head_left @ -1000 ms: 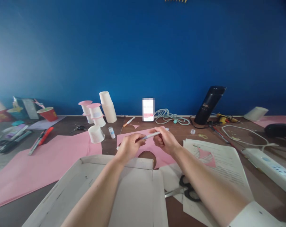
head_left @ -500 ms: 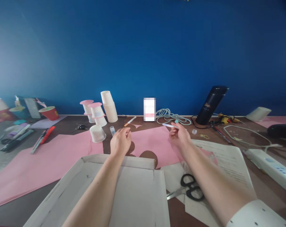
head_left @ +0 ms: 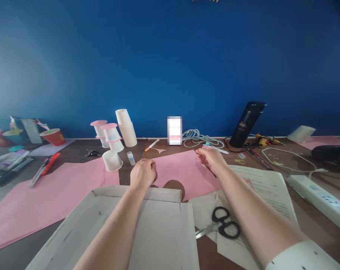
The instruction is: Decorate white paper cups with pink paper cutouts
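Note:
My left hand (head_left: pixel 143 172) rests as a loose fist on the pink paper sheet (head_left: pixel 184 170), just beyond the far wall of the white cardboard box (head_left: pixel 147 193). Its fingers curl under and hide whatever may be inside. My right hand (head_left: pixel 211 157) hovers over the far right corner of the same sheet, fingers loosely apart. A white pen with a teal end (head_left: pixel 218 149) lies on the table just past its fingertips. A round hole is cut in the sheet's near edge (head_left: pixel 174 184).
Black scissors (head_left: pixel 224 224) lie on printed papers (head_left: pixel 267 187) to the right. White paper cups (head_left: pixel 111 160), a small vial (head_left: pixel 131 158), a coiled cable (head_left: pixel 199 138), a dark flask (head_left: pixel 247 123) and a power strip (head_left: pixel 319 197) stand around. More pink paper (head_left: pixel 46 195) and tools lie left.
Both hands held the pen together, then parted. My right hand carried it to the far right and set it down near the cable. My left hand drew back into a fist.

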A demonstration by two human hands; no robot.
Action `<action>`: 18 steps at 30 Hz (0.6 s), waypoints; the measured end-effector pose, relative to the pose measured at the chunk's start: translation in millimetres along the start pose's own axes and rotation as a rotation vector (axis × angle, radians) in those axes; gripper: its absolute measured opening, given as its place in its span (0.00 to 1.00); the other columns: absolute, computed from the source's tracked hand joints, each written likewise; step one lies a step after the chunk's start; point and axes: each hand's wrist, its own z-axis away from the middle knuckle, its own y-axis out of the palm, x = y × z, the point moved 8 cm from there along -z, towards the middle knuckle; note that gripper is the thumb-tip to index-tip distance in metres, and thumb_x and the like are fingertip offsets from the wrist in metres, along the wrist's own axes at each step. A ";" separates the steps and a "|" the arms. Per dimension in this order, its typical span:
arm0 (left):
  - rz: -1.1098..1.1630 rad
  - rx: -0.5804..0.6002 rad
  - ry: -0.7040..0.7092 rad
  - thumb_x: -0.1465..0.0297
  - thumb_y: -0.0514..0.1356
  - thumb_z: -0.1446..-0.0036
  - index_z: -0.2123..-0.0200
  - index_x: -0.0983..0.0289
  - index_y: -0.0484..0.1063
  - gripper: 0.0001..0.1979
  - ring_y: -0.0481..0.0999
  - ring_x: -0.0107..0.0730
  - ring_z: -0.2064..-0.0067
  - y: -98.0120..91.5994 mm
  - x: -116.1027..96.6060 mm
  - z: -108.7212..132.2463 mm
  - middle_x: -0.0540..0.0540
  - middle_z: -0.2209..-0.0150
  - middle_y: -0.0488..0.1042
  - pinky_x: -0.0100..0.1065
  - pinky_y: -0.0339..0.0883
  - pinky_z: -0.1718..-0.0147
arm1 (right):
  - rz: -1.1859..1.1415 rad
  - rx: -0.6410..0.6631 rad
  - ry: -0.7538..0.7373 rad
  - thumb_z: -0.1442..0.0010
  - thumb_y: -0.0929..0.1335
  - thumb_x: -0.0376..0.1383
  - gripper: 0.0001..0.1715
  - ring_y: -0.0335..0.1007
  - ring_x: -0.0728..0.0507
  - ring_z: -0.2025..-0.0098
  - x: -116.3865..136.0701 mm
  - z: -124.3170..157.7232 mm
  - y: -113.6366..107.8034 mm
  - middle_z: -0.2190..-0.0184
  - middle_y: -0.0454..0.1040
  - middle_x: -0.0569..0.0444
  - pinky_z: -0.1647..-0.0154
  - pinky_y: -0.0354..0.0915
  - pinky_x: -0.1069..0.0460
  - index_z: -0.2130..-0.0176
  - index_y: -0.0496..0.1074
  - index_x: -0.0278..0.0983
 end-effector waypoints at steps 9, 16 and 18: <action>0.068 0.210 0.056 0.66 0.54 0.45 0.63 0.59 0.76 0.11 0.75 0.42 0.59 22.9 -9.3 4.8 0.57 0.59 0.77 0.36 0.65 0.64 | 1.280 0.049 -0.246 0.59 0.73 0.54 0.38 0.65 0.25 0.49 8.7 20.6 20.4 0.50 0.68 0.32 0.55 0.61 0.38 0.55 0.70 0.33; 0.091 0.202 0.083 0.66 0.55 0.44 0.62 0.61 0.76 0.11 0.75 0.40 0.61 24.5 -11.8 5.3 0.58 0.59 0.76 0.35 0.66 0.65 | 1.142 0.115 -0.326 0.52 0.71 0.43 0.22 0.72 0.34 0.57 16.0 15.0 23.5 0.59 0.76 0.43 0.61 0.63 0.46 0.58 0.73 0.36; 0.121 0.124 0.066 0.66 0.55 0.44 0.61 0.60 0.75 0.11 0.74 0.40 0.60 16.9 -8.6 2.4 0.58 0.60 0.76 0.35 0.66 0.64 | 1.053 0.101 -0.411 0.49 0.69 0.41 0.23 0.72 0.38 0.56 31.7 18.1 23.2 0.57 0.76 0.46 0.58 0.64 0.48 0.52 0.71 0.36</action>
